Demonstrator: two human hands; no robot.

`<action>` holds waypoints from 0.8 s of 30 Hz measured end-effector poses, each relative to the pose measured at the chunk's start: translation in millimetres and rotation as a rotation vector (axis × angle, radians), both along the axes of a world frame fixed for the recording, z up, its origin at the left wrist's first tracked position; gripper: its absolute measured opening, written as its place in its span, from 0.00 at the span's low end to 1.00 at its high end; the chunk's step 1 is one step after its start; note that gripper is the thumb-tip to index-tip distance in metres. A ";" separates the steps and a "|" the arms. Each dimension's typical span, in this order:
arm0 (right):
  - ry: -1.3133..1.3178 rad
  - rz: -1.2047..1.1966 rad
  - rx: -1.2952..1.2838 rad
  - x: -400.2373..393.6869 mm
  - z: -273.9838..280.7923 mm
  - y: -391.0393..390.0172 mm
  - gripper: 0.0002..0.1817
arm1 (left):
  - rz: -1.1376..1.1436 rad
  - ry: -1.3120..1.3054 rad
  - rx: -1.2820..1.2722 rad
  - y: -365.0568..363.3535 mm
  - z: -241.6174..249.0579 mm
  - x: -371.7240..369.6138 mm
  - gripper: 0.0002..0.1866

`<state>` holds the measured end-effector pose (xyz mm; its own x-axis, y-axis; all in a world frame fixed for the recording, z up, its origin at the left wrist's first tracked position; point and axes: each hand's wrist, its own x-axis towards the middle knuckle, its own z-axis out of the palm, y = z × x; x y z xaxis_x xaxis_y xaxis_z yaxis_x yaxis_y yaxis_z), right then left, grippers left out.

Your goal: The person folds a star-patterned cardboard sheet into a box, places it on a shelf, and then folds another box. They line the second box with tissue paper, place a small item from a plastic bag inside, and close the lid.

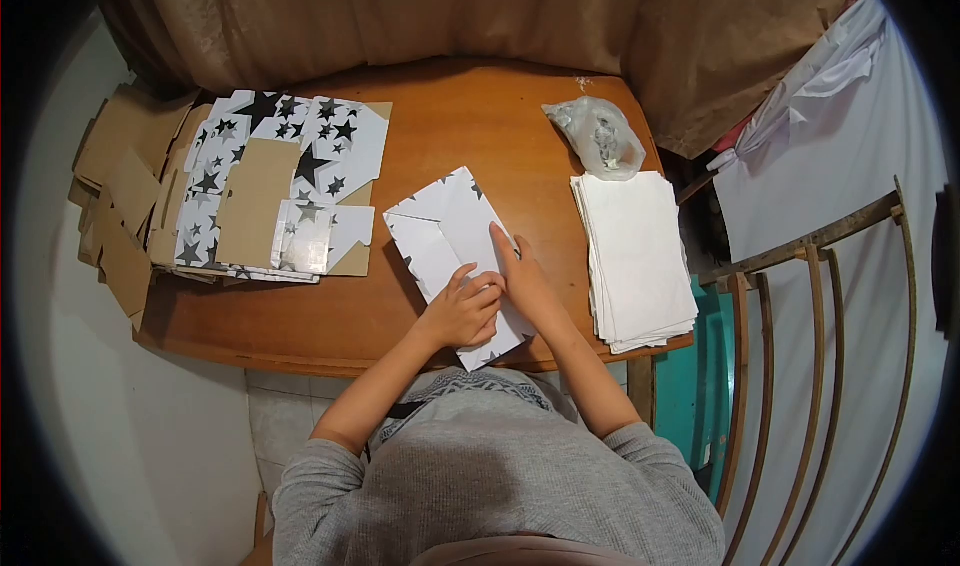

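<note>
A white box printed with grey and black stars lies slanted near the front edge of the table, with an inner or folded panel showing on its upper face. My left hand bends its fingers over the lower part of the box. Along the right side, my right hand holds the box, its index finger stretched over the face and its thumb close to the left fingertips. Whatever lies under the curled left fingers is hidden.
Flat star-printed cardboard pieces are piled at the left, with brown cardboard beside them. On the right sit a stack of white paper and a clear plastic bag. A wooden rack stands right of the table.
</note>
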<state>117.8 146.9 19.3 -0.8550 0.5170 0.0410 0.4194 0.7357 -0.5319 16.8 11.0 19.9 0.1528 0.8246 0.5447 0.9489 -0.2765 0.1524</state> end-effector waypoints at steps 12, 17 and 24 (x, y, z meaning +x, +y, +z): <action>0.039 -0.034 0.147 -4.1 7.6 -7.3 0.38 | 0.183 -0.099 -0.042 5.0 0.2 -17.4 0.08; 0.003 -0.037 0.200 -2.1 15.4 -16.6 0.31 | 0.303 -0.141 -0.047 6.9 -3.0 -52.3 0.06; -0.071 -0.036 0.209 -2.4 26.7 -17.7 0.27 | 0.369 -0.082 0.013 15.2 -4.9 -78.6 0.04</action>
<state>115.4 129.2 46.0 -0.8409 0.5336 0.0906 0.4781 0.8108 -0.3378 -61.8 26.2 15.0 -0.1976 0.8089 0.5538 0.9699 0.0792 0.2304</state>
